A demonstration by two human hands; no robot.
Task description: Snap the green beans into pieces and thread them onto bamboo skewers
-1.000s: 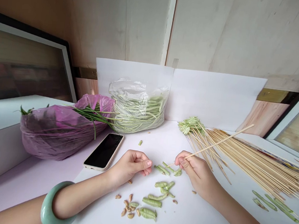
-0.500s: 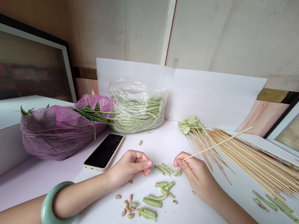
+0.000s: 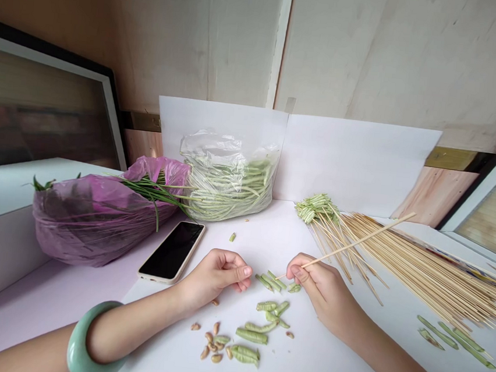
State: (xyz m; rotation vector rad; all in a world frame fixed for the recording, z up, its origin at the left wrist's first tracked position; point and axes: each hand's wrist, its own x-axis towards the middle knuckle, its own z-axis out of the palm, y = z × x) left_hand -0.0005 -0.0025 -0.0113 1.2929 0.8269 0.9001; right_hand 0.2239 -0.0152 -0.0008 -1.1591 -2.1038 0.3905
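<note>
My right hand (image 3: pixel 320 280) pinches a thin wooden skewer (image 3: pixel 356 242) between thumb and fingers. Its tip points down-left, over a few cut green bean pieces (image 3: pixel 270 282). To the left, my left hand (image 3: pixel 224 270) is loosely closed, thumb against the curled fingers, with nothing visible in it. More bean pieces (image 3: pixel 252 335) lie on the white surface between and below the hands. A small cluster of tan beans (image 3: pixel 215 348) lies beside them. A bundle of skewered bean pieces (image 3: pixel 317 208) rests behind my right hand.
Many bare skewers (image 3: pixel 424 267) fan out at the right, near several longer bean pieces (image 3: pixel 456 340). A phone (image 3: pixel 172 251) lies left of my left hand. Behind it are a purple bag (image 3: pixel 95 224) of greens and a clear bag (image 3: pixel 231 178) of long beans. White boards (image 3: pixel 355 161) stand at the back.
Almost nothing differs. The whole view has shifted very slightly, and both hands keep the same pose, the right one still with the skewer.
</note>
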